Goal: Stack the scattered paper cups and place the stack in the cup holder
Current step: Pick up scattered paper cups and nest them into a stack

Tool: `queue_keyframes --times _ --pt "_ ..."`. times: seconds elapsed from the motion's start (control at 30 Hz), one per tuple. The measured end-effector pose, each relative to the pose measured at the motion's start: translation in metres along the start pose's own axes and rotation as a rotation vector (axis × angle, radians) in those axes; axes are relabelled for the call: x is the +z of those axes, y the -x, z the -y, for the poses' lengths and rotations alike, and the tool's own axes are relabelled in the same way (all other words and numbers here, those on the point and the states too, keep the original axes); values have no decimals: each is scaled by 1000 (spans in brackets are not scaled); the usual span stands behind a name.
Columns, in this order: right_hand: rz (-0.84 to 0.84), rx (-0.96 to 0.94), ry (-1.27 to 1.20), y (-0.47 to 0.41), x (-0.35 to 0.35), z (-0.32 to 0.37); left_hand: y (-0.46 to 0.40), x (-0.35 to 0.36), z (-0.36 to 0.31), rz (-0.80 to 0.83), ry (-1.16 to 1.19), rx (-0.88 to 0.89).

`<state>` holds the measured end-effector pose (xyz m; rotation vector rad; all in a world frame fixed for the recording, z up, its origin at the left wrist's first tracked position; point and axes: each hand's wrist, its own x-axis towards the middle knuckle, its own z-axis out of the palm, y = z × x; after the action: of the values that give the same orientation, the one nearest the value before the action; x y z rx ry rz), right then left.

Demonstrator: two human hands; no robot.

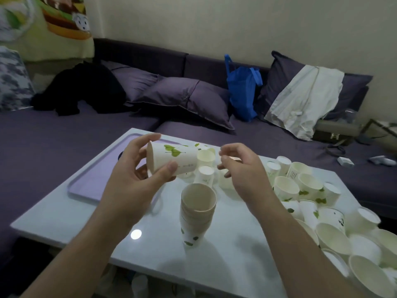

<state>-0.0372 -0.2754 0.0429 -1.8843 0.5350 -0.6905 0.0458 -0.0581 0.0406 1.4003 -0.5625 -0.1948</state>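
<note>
Left hand (137, 179), fingers closed around a sideways paper cup (174, 157); right hand (238, 168), fingers loosely curled, empty; upright cup stack (196, 214) on tabletop (90, 214) below.

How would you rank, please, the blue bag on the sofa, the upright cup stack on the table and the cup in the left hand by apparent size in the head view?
1. blue bag, though farthest away.
2. cup stack.
3. cup held sideways in the left hand, clearly smallest.
</note>
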Motion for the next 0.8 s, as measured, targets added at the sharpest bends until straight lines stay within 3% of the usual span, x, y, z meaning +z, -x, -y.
queue_keyframes --times 0.1,0.3,0.53,0.67,0.8 --pt "-13 105 340 -24 1 -39 -3 -2 5 -29 -27 14" --pt "250 174 759 -34 11 -91 -8 -2 12 -62 -68 29" --pt "129 105 744 -23 8 -70 -9 -1 11 -61 -98 41" --pt "-89 -172 695 -15 -13 -48 -5 -4 7 -74 -112 27" --pt "-236 -450 467 15 -32 -10 2 -2 2 -91 -110 17"
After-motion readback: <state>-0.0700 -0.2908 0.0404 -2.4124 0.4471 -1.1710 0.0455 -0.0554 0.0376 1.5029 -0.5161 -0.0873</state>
